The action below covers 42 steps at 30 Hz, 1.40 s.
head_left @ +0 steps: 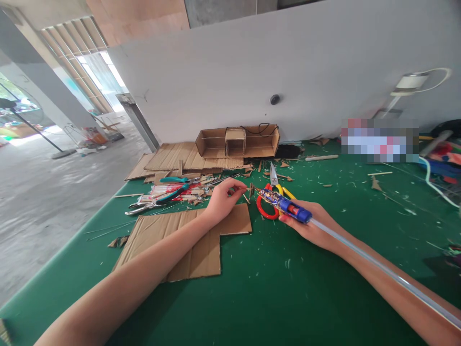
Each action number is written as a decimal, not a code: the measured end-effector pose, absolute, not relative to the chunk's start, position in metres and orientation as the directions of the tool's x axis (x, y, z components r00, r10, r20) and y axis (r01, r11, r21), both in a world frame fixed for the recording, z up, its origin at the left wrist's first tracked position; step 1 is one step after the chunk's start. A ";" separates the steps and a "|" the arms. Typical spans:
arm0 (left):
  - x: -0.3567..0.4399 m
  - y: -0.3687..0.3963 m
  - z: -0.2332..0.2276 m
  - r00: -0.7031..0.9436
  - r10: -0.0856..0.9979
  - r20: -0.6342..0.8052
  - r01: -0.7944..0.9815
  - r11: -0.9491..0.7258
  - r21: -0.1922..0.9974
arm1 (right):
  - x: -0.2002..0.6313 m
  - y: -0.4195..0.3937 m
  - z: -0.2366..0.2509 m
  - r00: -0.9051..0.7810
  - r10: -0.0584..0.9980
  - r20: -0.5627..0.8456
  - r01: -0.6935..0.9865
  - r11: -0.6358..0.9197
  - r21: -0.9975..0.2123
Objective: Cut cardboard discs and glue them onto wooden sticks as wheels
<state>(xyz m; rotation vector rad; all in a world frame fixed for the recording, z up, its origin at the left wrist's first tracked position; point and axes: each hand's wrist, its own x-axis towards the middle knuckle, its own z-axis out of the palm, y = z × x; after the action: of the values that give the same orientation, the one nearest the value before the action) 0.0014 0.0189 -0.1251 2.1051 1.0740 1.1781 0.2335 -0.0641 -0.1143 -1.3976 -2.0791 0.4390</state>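
My right hand (pixel 306 223) is wrapped round a blue glue gun (pixel 288 206), a long clear glue stick (pixel 382 271) running out of its back along my forearm. The nozzle points left at a small brown piece (pixel 251 192), perhaps cardboard. My left hand (pixel 225 199) pinches this piece, or a thin stick joined to it; the blur hides which. Scissors (pixel 273 174) with red and yellow handles lie under and behind the glue gun. Below my left hand lies a flat, cut cardboard sheet (pixel 180 245).
A cardboard box with compartments (pixel 237 142) stands at the wall on more cardboard (pixel 183 154). Teal-handled pliers (pixel 173 193) lie on red-and-clear packets (pixel 147 198) at left. Scraps litter the green table (pixel 273 298). A lamp (pixel 412 81) and a white cable (pixel 428 175) are at right.
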 end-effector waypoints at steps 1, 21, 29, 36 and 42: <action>0.001 0.019 -0.125 0.311 0.825 0.472 0.392 -0.564 0.727 | 0.234 -0.064 -0.115 -0.275 0.920 0.280 0.724 0.390 -0.569; 0.002 0.017 -0.121 0.307 0.842 0.443 0.377 -0.535 0.756 | 0.227 -0.067 -0.111 -0.336 0.892 0.304 0.757 0.447 -0.477; 0.001 0.018 -0.120 0.303 0.837 0.455 0.410 -0.546 0.730 | 0.227 -0.067 -0.110 -0.343 0.878 0.333 0.752 0.469 -0.462; 0.002 0.018 -0.120 0.321 0.832 0.454 0.404 -0.553 0.729 | 0.227 -0.068 -0.111 -0.299 0.896 0.329 0.754 0.433 -0.495; 0.002 0.017 -0.120 0.350 0.823 0.447 0.399 -0.563 0.724 | 0.228 -0.068 -0.113 -0.268 0.912 0.310 0.743 0.400 -0.536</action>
<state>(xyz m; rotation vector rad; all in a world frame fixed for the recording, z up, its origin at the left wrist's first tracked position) 0.0018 0.0166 -0.1198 2.1185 1.0623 1.1257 0.2276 -0.0678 -0.1128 -1.4066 -2.0850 0.3816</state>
